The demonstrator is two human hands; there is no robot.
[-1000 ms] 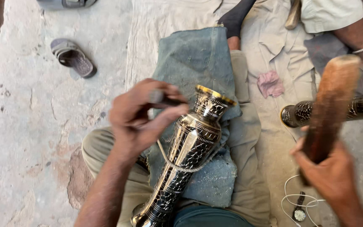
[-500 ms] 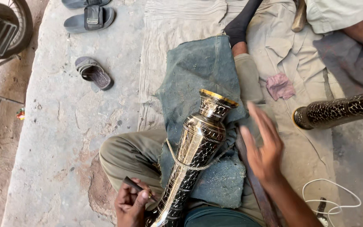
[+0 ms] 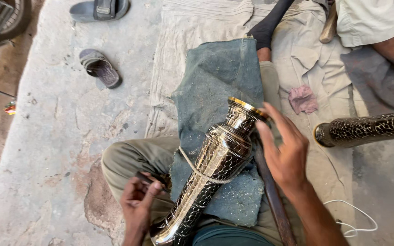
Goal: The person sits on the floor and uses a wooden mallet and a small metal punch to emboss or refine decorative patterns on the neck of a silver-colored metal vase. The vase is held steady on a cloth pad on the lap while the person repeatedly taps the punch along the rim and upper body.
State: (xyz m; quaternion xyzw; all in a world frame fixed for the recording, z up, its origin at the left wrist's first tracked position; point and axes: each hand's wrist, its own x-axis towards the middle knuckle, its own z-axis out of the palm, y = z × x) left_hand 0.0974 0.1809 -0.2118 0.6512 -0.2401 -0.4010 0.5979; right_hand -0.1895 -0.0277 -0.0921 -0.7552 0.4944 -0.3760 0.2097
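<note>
Vase (image 3: pixel 215 168) slants across lap, rim upper right, base lower left. I see right hand (image 3: pixel 286 152) open at neck; left hand (image 3: pixel 137 202) pinching small dark tool (image 3: pixel 149 180) beside base.

Likely a floor-level metalcraft workshop: engraved brass vases (image 3: pixel 215 168), dusty work cloth (image 3: pixel 215 82), bare concrete floor (image 3: pixel 46 150).

Two grey sandals are lying on the concrete floor (image 3: pixel 46 136): one sandal (image 3: pixel 100 67) sole down near the pale cloth (image 3: pixel 192 27), the other sandal (image 3: pixel 99 9) by the top edge. A crumpled pink rag (image 3: pixel 303 99) is resting on that cloth. A second engraved vase (image 3: pixel 365 129) is lying on its side at right, and a white cord (image 3: pixel 356 223) is curling below it.
</note>
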